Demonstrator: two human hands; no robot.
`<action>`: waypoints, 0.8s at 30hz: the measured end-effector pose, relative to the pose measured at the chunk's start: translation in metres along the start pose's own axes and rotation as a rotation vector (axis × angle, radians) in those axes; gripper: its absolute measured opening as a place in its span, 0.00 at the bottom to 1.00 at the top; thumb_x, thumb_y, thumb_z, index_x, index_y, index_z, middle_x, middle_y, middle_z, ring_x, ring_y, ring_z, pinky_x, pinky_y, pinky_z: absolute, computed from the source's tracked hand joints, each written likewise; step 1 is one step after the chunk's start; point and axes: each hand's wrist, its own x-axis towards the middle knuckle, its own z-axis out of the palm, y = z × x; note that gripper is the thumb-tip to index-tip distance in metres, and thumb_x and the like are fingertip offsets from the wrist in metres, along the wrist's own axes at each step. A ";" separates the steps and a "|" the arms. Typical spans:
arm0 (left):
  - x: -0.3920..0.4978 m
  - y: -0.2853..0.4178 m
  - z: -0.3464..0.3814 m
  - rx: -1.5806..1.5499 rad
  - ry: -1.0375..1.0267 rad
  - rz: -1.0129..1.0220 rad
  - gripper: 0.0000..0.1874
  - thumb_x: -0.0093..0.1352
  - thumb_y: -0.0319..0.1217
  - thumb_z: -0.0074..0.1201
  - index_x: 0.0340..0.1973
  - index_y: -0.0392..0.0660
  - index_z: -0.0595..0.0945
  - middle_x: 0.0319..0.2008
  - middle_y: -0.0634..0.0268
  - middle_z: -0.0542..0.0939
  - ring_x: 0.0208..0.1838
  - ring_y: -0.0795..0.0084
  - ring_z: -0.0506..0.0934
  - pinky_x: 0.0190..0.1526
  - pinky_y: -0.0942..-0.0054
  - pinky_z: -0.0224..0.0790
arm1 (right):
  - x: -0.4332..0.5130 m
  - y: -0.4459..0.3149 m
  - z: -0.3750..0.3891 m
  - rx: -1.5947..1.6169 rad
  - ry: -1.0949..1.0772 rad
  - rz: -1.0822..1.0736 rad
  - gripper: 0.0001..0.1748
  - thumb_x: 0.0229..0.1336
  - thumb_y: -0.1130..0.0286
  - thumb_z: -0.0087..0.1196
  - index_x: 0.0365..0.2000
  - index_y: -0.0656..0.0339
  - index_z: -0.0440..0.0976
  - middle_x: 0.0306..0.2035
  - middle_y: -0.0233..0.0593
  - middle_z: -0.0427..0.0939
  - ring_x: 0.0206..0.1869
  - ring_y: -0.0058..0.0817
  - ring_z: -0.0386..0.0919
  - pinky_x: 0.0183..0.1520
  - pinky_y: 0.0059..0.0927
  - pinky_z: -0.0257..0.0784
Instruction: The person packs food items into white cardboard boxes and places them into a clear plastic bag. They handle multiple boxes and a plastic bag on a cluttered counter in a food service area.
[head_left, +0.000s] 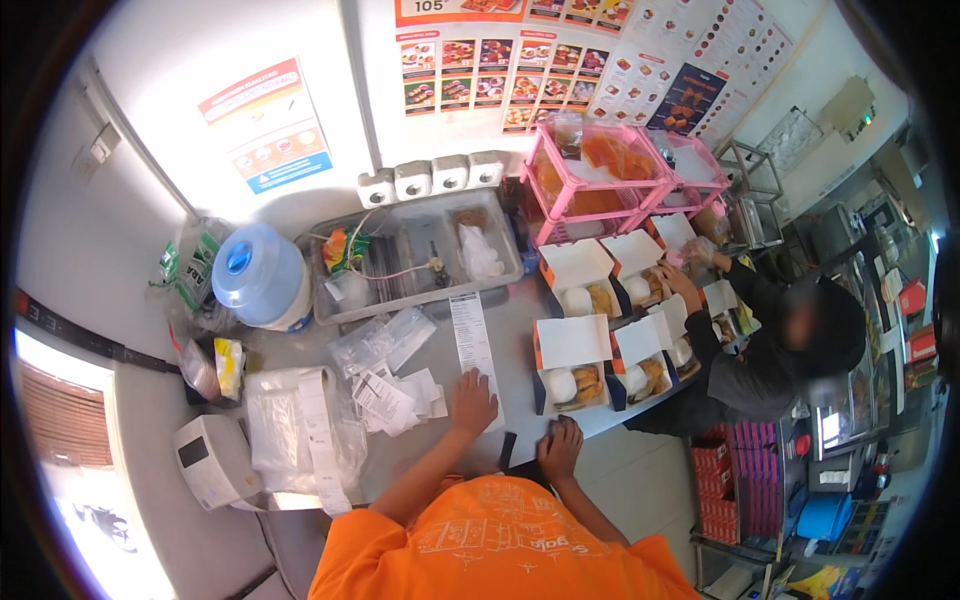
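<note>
A long printed paper receipt (471, 330) lies lengthwise on the steel table (405, 457). My left hand (474, 403) rests on its near part, palm down with fingers spread, hiding some of the paper. At the table's front edge, my right hand (561, 448) lies with loosely bent fingers and no visible object in it. Between my hands is a small black strip (508, 450). Just beyond my right hand stands an open meal box (574, 345) holding white rice and fried chicken. Several similar open boxes (641, 341) stand in two rows to its right.
Another person (739, 367) in dark clothing reaches over the boxes at right. Loose receipts (386, 397), plastic bags (281, 427) and a receipt printer (214, 459) lie left. Behind are a grey plastic tray (420, 292), a blue water jug (259, 274) and pink racks (600, 180).
</note>
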 end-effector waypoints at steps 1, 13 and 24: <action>0.005 -0.001 -0.001 0.016 0.010 -0.008 0.30 0.69 0.38 0.66 0.62 0.36 0.80 0.69 0.46 0.74 0.73 0.45 0.71 0.67 0.45 0.67 | 0.000 0.000 0.000 -0.003 -0.004 0.000 0.24 0.62 0.67 0.57 0.57 0.65 0.72 0.64 0.58 0.72 0.69 0.60 0.67 0.74 0.64 0.59; 0.039 -0.039 0.012 0.005 0.010 -0.057 0.41 0.72 0.45 0.64 0.74 0.33 0.70 0.80 0.42 0.63 0.86 0.43 0.57 0.80 0.42 0.53 | -0.002 0.000 0.003 0.013 -0.021 -0.020 0.24 0.62 0.68 0.56 0.56 0.69 0.71 0.65 0.61 0.70 0.71 0.62 0.64 0.75 0.65 0.56; 0.048 -0.038 -0.060 -0.362 0.000 0.075 0.31 0.78 0.41 0.59 0.73 0.41 0.74 0.73 0.42 0.74 0.74 0.43 0.75 0.71 0.54 0.73 | -0.006 -0.002 0.015 -0.007 0.026 -0.007 0.25 0.62 0.72 0.54 0.58 0.70 0.70 0.66 0.62 0.69 0.72 0.63 0.64 0.76 0.66 0.55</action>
